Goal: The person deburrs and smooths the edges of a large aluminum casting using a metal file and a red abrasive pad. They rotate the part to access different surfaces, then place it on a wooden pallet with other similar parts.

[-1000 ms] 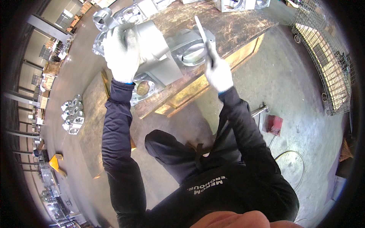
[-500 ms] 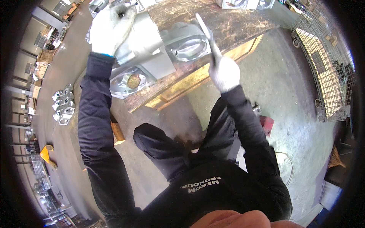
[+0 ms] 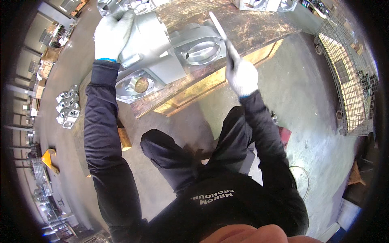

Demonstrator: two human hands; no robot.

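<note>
My left hand, in a white knit glove with a blue cuff edge, is closed over the left side of a large silvery metal casting. The casting has a rounded, bright body. Below it lies a flanged end with a round opening, near the table's front edge. My right hand, gloved too, grips a long, narrow, flat file that points up and away. Just left of the file is a second casting with a wide oval opening. Glare washes out detail on the bright casting.
The castings rest on a worn wooden table. More castings stand at its far right and far left. Several castings sit on the left. A wire cage cart stands at right, and a yellow object is on the floor.
My left hand has shifted slightly down and left on the casting. My right hand and the file have moved a little right. The whole view has also shifted slightly.
</note>
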